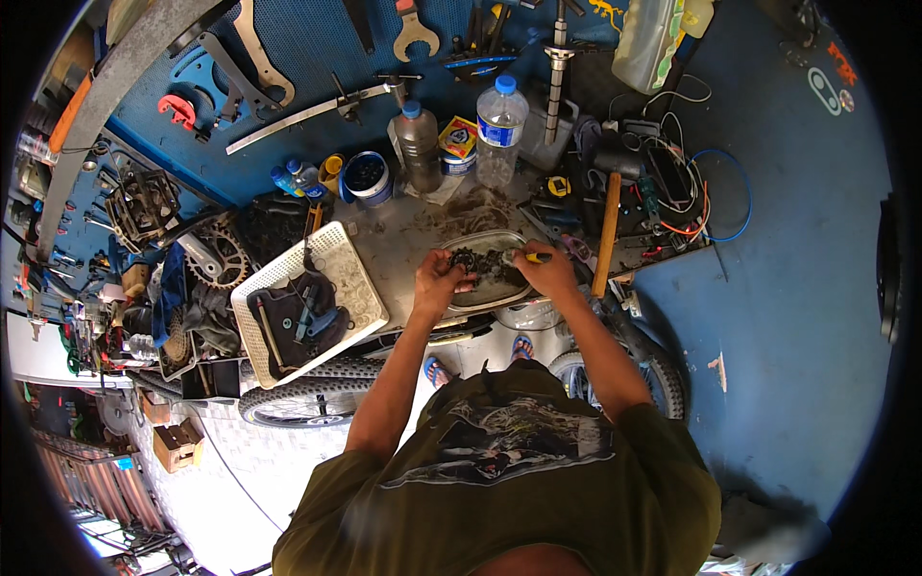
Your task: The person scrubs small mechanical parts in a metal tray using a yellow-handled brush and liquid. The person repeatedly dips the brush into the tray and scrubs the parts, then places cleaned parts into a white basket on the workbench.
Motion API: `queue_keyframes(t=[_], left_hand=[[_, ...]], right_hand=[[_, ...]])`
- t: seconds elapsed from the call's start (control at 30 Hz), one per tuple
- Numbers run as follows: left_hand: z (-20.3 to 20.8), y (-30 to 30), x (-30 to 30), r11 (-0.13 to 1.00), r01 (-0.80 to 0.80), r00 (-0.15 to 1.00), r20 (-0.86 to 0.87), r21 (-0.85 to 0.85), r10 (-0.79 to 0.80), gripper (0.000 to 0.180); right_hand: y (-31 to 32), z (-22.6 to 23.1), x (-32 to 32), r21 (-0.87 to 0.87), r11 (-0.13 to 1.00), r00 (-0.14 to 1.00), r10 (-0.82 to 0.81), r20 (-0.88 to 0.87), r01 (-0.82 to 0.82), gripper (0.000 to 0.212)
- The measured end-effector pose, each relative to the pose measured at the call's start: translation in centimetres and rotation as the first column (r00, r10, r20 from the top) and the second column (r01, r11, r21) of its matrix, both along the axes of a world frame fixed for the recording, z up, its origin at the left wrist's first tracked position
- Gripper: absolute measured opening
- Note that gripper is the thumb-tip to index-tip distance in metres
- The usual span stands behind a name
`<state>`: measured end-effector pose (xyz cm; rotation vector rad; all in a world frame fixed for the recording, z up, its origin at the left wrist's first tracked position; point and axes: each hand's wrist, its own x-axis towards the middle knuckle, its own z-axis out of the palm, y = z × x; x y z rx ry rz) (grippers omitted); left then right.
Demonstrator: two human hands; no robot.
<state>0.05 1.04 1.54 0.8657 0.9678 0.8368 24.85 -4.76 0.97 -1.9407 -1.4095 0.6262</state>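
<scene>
Both my hands are over an oval metal tray (495, 290) at the front of the workbench. My left hand (439, 282) is closed on a small, dark, toothed metal part (465, 258) at the tray's left side. My right hand (549, 273), fingers wrapped, grips a tool with a yellow and black handle (539, 257); its working end, near the tray's middle, is too small to make out. More dark greasy pieces (494, 259) lie in the tray between my hands, their kind unclear.
Left of the tray, a white plastic basket (363, 300) holds tools on dark cloth. Behind stand a dark-filled bottle (416, 154), a clear bottle (500, 134) and a blue-white tub (367, 180). A wooden bar (607, 235) and tangled cables (687, 187) lie right. Bicycle wheels (305, 401) stand below the bench.
</scene>
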Motion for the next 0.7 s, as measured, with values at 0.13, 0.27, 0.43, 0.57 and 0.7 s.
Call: queue_keyframes(t=[0.13, 0.27, 0.43, 0.57, 0.7], left_hand=[[-1.0, 0.3, 0.1, 0.995, 0.063, 0.97, -0.239, 0.079, -0.042, 0.053], [-0.5, 0.2, 0.4, 0.966, 0.133, 0.938, -0.344, 0.221, -0.05, 0.056], [-0.8, 0.5, -0.3, 0.924, 0.114, 0.907, -0.418, 0.365, 0.053, 0.043], [-1.2, -0.1, 0.0, 0.936, 0.088, 0.903, -0.425, 0.342, 0.07, 0.038], [0.8, -0.8, -0.3, 0.945, 0.105, 0.874, -0.483, 0.309, 0.061, 0.036]], right_hand=[[1.7, 3.0, -3.7, 0.036, 0.999, 0.81, 0.015, -0.586, 0.008, 0.03], [1.3, 4.1, -7.0, 0.233, 0.968, 0.845, 0.205, -0.493, -0.098, 0.031], [1.6, 4.1, -5.1, 0.127, 0.99, 0.891, 0.111, -0.44, -0.06, 0.029], [1.0, 5.8, -7.6, 0.319, 0.936, 0.883, 0.271, -0.382, -0.15, 0.027], [1.1, 5.2, -5.5, 0.146, 0.986, 0.921, 0.126, -0.368, -0.077, 0.023]])
